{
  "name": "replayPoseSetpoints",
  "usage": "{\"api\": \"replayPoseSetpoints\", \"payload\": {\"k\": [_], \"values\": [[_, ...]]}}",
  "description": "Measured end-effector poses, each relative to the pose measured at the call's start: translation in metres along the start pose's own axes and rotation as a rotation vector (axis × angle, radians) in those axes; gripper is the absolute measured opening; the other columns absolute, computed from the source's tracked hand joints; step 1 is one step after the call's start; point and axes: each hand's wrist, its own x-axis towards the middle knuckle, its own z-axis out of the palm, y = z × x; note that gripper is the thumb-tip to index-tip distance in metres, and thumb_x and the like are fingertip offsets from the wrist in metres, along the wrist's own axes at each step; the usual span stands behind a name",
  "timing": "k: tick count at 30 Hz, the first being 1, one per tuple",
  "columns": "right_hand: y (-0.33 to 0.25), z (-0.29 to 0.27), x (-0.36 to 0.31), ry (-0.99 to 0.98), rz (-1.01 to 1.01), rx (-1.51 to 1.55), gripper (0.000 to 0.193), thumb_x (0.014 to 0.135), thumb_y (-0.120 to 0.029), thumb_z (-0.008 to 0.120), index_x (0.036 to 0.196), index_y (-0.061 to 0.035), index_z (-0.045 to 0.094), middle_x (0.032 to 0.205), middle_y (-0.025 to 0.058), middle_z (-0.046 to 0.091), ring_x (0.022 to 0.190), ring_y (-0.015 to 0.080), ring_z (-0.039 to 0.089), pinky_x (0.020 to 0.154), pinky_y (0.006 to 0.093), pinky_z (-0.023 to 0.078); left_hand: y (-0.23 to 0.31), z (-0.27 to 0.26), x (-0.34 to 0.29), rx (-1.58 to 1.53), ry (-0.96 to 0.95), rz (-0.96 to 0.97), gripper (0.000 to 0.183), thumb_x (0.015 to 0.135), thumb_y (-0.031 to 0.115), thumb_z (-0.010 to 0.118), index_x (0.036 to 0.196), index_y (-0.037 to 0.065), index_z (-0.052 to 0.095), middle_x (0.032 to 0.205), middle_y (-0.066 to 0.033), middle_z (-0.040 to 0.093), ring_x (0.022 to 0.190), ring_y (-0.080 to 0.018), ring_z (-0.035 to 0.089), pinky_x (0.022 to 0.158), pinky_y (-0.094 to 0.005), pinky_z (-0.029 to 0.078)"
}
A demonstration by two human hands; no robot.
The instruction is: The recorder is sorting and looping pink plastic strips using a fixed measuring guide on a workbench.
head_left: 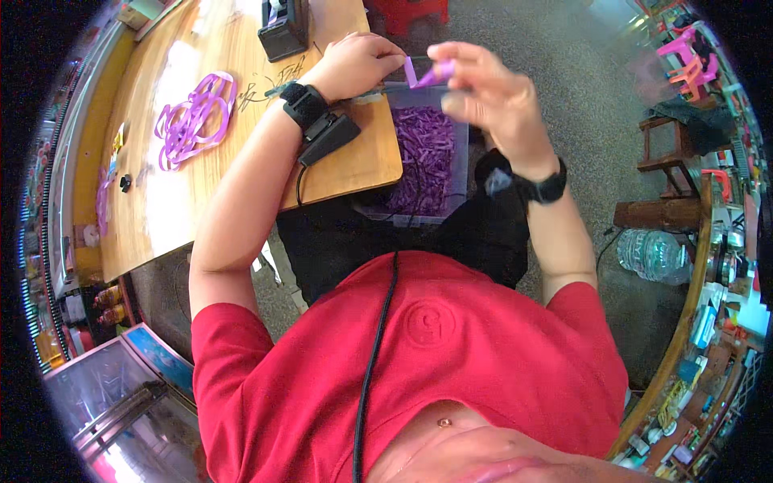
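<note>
Over the right edge of the table, a short folded length of purple ribbon (415, 79) spans the gap between my hands. My left hand (362, 63) rests at that edge, fingers pressed together and pinching one end of the ribbon. The other end rises into the curled fingers of my right hand (501, 101), which hangs in the air and is blurred by motion; its thumb stands apart. Beneath them a clear plastic bin (461, 153) holds a heap of purple ribbon pieces (427, 149). A loose tangle of purple ribbon (196, 121) lies on the table to the left.
The wooden table (346, 173) carries a black tape dispenser (283, 32) at its far side. A black device (328, 138) with a cable sits beside my left wrist. To the right are a wooden stool (667, 149) and a large clear bottle (651, 253).
</note>
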Motion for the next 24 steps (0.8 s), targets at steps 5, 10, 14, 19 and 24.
{"api": "replayPoseSetpoints", "payload": {"k": [5,10,14,19,24], "values": [[0.038,0.005,0.063,0.229,0.207,0.139,0.027,0.091,-0.011,0.066,0.118,-0.0079,0.069,0.109,0.0108,0.071,0.099,0.0216,0.067,0.091,0.0306,0.051,0.0,-0.002,-0.001,-0.193,-0.006,-0.102,0.027,0.093,0.027,0.059,0.104,0.005,0.071,0.093,-0.0135,0.071,0.089,-0.0261,0.068,0.083,-0.0353,0.052],[0.094,0.001,0.083,0.206,0.308,0.14,0.033,0.086,-0.012,0.073,0.118,-0.0045,0.069,0.11,0.006,0.071,0.098,0.0119,0.065,0.084,0.024,0.049,0.002,-0.014,-0.006,-0.355,0.111,-0.203,0.023,0.096,0.018,0.059,0.106,0.0,0.069,0.094,-0.0036,0.07,0.086,-0.0104,0.063,0.082,-0.0269,0.05],[0.109,0.005,0.082,0.186,0.446,0.129,0.033,0.084,-0.019,0.076,0.114,-0.0075,0.071,0.104,0.0017,0.071,0.086,0.007,0.062,0.076,0.0218,0.046,0.002,-0.019,-0.007,-0.426,0.123,-0.333,0.023,0.095,0.019,0.061,0.106,-0.001,0.069,0.094,-0.0029,0.07,0.084,-0.0096,0.063,0.08,-0.0265,0.051],[0.118,0.004,0.074,0.178,0.514,0.137,0.03,0.083,-0.018,0.073,0.112,-0.0093,0.072,0.101,0.0014,0.072,0.087,0.0102,0.065,0.076,0.0248,0.048,0.012,-0.014,-0.007,-0.343,0.15,-0.234,0.023,0.093,0.02,0.064,0.103,0.001,0.07,0.093,-0.0049,0.07,0.082,-0.0105,0.064,0.079,-0.0268,0.051],[0.119,0.008,0.067,0.14,0.619,0.248,0.03,0.086,-0.019,0.069,0.115,-0.0098,0.071,0.103,0.0019,0.07,0.091,0.0102,0.063,0.079,0.0271,0.048,0.005,-0.003,0.0,-0.045,0.201,0.223,0.018,0.089,0.015,0.064,0.098,0.001,0.071,0.091,-0.0142,0.069,0.084,-0.0292,0.066,0.077,-0.0359,0.053]]}}
